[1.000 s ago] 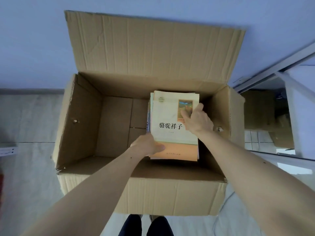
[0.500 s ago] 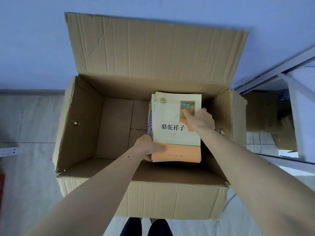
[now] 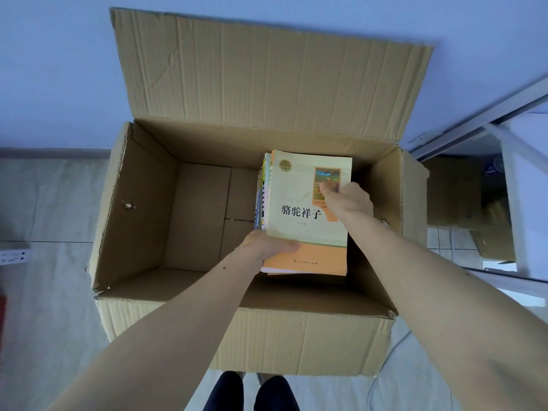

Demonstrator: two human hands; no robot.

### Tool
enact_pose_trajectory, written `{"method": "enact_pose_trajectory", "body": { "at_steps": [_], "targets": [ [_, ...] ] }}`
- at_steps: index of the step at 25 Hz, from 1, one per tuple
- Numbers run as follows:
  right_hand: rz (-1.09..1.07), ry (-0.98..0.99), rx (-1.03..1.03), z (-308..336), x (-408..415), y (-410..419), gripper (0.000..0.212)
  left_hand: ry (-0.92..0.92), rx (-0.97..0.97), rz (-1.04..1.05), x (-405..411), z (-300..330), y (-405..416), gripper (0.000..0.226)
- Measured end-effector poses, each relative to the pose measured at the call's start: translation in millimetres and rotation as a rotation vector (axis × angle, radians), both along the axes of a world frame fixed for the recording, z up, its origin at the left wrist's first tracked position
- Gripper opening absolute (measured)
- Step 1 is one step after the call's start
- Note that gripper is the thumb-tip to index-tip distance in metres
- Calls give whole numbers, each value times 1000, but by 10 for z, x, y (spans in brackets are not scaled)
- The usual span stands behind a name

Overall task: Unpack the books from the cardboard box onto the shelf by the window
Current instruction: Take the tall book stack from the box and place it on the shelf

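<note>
Step in hand: lifting a stack of paperback books with a cream-and-orange top cover out of the open brown cardboard box. Left hand grips the near-left corner, thumb on the cover; right hand clamps the right edge. Stack sits inside the box's right half. Next move, judged: raise it clear of the walls, keeping it level. Shelf not in view.

The top book in the stack has large black Chinese characters on its cream cover: 骆驼祥子. Smaller white print on its orange bottom band seems to read 人民教育出版社, though it is blurry.
</note>
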State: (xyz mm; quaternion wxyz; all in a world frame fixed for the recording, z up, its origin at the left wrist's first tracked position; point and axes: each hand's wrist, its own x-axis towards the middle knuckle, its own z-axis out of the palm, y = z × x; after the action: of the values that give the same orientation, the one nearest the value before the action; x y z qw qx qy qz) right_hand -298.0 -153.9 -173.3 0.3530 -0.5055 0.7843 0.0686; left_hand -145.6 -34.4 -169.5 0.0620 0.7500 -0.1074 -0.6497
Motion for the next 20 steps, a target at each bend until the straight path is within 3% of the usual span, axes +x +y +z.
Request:
{"method": "enact_pose_trajectory", "body": {
  "at_steps": [7, 11, 16, 20],
  "targets": [
    [-110, -116, 34, -22, 24, 8, 54, 173, -63, 132, -6, 136, 70, 57],
    [-163, -244, 121, 56, -19, 69, 67, 274, -94, 209, 120, 332, 81, 58],
    [-365, -533, 297, 565, 2, 56, 74, 384, -172, 244, 271, 786, 208, 55],
    [-370, -691, 417, 1136, 149, -27, 68, 438, -287, 202, 432, 1300, 395, 65]
  ]
}}
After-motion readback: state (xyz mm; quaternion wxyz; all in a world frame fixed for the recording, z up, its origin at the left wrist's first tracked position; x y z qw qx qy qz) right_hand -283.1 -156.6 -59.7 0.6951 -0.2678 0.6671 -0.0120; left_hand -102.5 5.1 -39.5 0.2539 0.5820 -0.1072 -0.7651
